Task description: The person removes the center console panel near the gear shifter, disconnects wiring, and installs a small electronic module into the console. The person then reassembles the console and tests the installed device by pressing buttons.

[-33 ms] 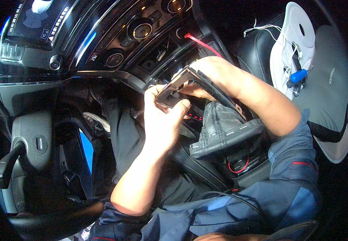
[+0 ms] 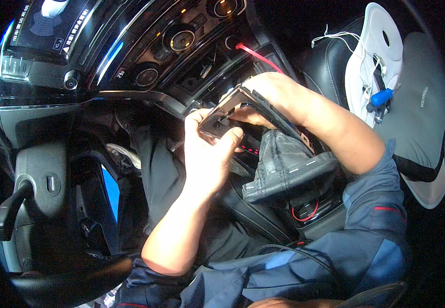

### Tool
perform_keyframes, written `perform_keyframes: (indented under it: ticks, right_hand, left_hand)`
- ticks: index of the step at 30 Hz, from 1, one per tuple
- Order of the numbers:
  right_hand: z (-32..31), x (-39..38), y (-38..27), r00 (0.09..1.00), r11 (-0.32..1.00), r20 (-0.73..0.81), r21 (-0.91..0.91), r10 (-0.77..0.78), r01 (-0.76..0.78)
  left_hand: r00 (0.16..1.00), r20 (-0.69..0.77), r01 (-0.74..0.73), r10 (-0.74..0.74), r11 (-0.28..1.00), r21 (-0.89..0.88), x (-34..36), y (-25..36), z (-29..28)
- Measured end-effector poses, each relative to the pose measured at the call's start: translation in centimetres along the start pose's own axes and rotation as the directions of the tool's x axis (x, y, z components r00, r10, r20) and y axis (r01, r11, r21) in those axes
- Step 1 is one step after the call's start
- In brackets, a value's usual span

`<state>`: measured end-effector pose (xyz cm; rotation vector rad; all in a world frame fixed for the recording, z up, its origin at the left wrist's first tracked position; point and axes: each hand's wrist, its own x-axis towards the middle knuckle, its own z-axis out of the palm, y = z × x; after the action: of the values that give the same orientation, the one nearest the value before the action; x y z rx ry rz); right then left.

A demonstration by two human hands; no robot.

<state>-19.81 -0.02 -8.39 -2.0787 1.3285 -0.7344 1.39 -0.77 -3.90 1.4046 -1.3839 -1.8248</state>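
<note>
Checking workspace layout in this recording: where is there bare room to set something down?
Mostly bare: the grey rectangular pad, bordered on its left by the flat white panel and blue-handled tool. Crowded: around the left hand, right hand, glossy black frame and dark leather gaiter.

1. A car interior; a lit screen [image 2: 48,25] sits at the upper left of the glossy black dashboard [image 2: 43,97].
2. Three round dials [image 2: 179,40] with amber lights cross the upper middle.
3. At the left, a black lever [image 2: 9,213] juts from the steering column [image 2: 43,167], above the dark steering wheel [image 2: 78,280].
4. A black stitched seat [image 2: 325,72] stands at the upper right.
5. Harsh white light brightens the middle; the outer edges fall into blackness.
</note>
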Motion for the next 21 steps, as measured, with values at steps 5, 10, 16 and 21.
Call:
perform_keyframes:
  ticks: [5,10,16,21]
  right_hand:
    - [-0.07,-0.10,0.04,0.994,0.996,-0.067,-0.035,-0.089,0.087]
    - [-0.40,0.11,0.03,0.994,0.994,-0.028,-0.035,-0.104,0.103]
    - [-0.78,0.29,-0.19,0.991,0.985,0.045,-0.114,-0.124,0.128]
    - [-0.80,0.52,-0.28,0.995,0.993,0.034,-0.059,-0.098,0.100]
  left_hand:
    - [1.000,0.017,0.004,-0.004,1.000,-0.009,-0.06,-0.04,-0.10]
    - [0.999,0.043,0.002,-0.001,0.999,-0.039,0.17,-0.14,-0.20]
    - [1.000,0.025,-0.017,0.017,1.000,0.016,0.10,-0.12,-0.11]
    - [1.000,0.010,-0.024,0.023,0.997,0.076,-0.11,0.23,-0.22]
